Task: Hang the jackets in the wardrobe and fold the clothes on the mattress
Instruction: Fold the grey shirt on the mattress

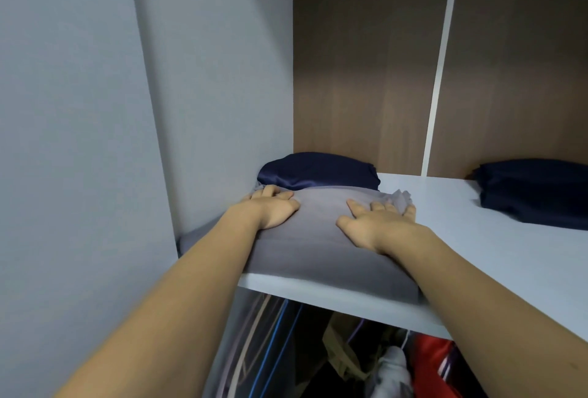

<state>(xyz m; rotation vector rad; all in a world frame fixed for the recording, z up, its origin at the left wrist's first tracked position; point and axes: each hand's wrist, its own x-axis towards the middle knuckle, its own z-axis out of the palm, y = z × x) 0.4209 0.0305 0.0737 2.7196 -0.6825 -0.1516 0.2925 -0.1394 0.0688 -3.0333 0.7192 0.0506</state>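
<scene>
A folded grey garment [318, 238] lies on the white upper wardrobe shelf [477, 238], against the left side wall. My left hand [273, 208] presses flat on its far left part, fingers reaching its back edge. My right hand [375, 222] lies flat on its right part, fingers spread toward the crumpled right corner. Behind the grey garment sits a folded dark blue garment [318, 170], touching it.
A second folded dark blue garment [534, 194] lies on the shelf at the far right. The brown back panel [366, 63] closes the shelf behind. Below the shelf hang several clothes, among them a red one [436, 359] and a khaki one [343, 350].
</scene>
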